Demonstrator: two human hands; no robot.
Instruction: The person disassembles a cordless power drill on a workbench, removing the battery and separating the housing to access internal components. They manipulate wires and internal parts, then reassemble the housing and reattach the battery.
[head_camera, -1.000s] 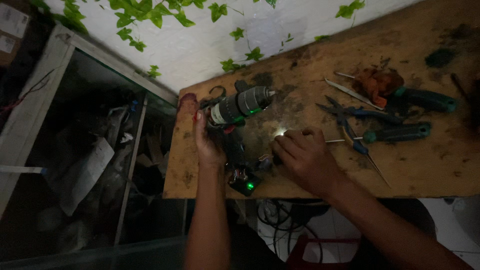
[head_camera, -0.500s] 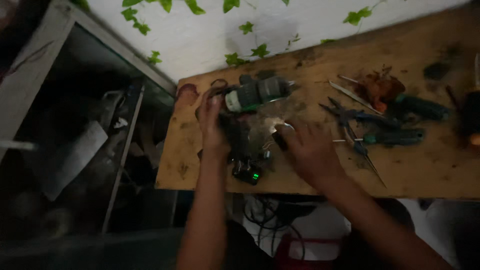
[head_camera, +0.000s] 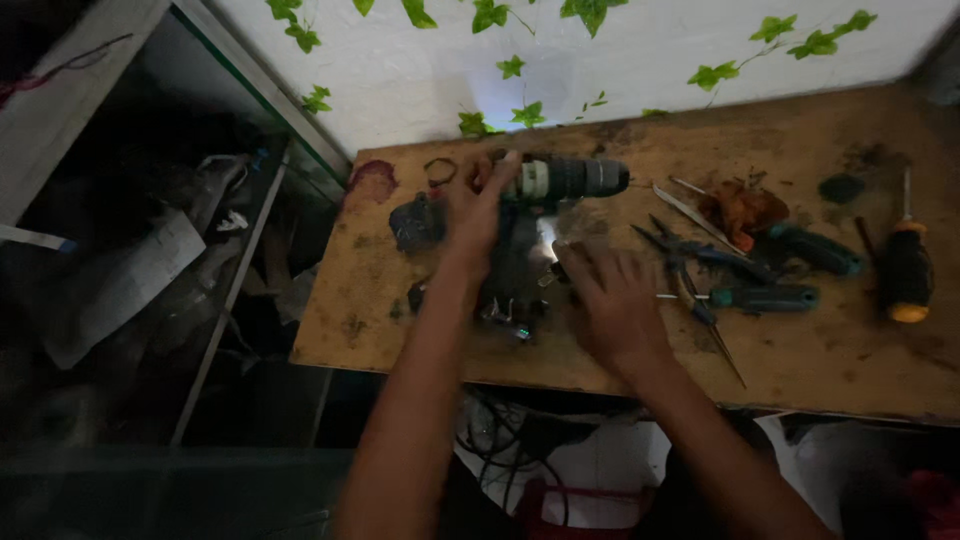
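Note:
A dark cordless drill (head_camera: 560, 180) lies on a worn wooden bench (head_camera: 850, 350), its chuck pointing right. My left hand (head_camera: 478, 210) rests on the drill's rear and handle, fingers curled over it. My right hand (head_camera: 610, 295) hovers just right of the drill's handle, fingers spread above small bright metal parts (head_camera: 548, 268). A small green light (head_camera: 520, 330) glows at the drill's base near the bench's front edge. A dark block (head_camera: 415, 222) sits left of my left hand.
Pliers (head_camera: 690, 270), a teal-handled screwdriver (head_camera: 765, 297), another teal-handled tool (head_camera: 815, 250) and an orange-and-black screwdriver (head_camera: 905, 275) lie to the right. A rusty lump (head_camera: 740, 210) sits behind them. A cluttered glass cabinet (head_camera: 150, 270) stands left. Cables (head_camera: 510, 440) hang below the bench.
My left hand has shifted up onto the drill's rear end. My right hand has spread its fingers beside the handle. The camera view has moved right.

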